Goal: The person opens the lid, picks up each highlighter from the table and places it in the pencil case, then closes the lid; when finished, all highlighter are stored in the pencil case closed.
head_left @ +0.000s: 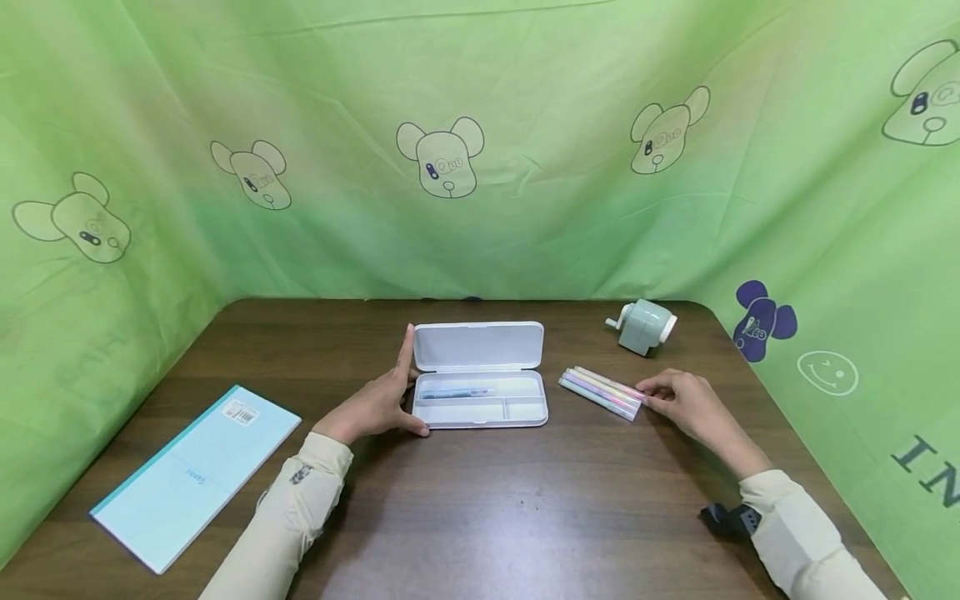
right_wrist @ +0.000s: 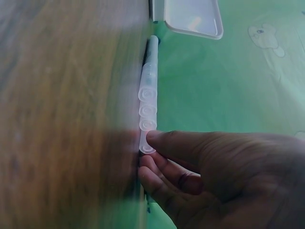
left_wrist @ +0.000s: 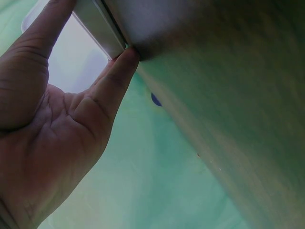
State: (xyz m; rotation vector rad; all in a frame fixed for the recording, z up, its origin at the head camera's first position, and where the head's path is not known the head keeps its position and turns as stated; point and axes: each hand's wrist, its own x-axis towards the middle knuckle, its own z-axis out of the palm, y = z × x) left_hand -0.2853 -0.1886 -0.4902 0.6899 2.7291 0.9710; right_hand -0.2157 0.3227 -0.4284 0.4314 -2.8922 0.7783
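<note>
A white pencil case [head_left: 480,423] lies with its lid raised and a bluish clear pen [head_left: 453,393] in its long rear compartment. My left hand [head_left: 378,404] holds the case's left end, thumb at the front corner and index finger up along the lid. In the left wrist view, the case edge [left_wrist: 102,28] sits between thumb and fingers. To the right lies a row of several pastel pens [head_left: 596,392]. My right hand [head_left: 686,404] pinches the end of the rearmost pen [right_wrist: 147,144] between thumb and fingers, beside the other clear pen ends [right_wrist: 147,94].
A grey-green crank pencil sharpener [head_left: 645,327] stands at the back right. On the left lies a light blue notebook [head_left: 198,475] with a barcode label. A green printed cloth [head_left: 525,225] rises behind the brown table [head_left: 510,517] and at both sides.
</note>
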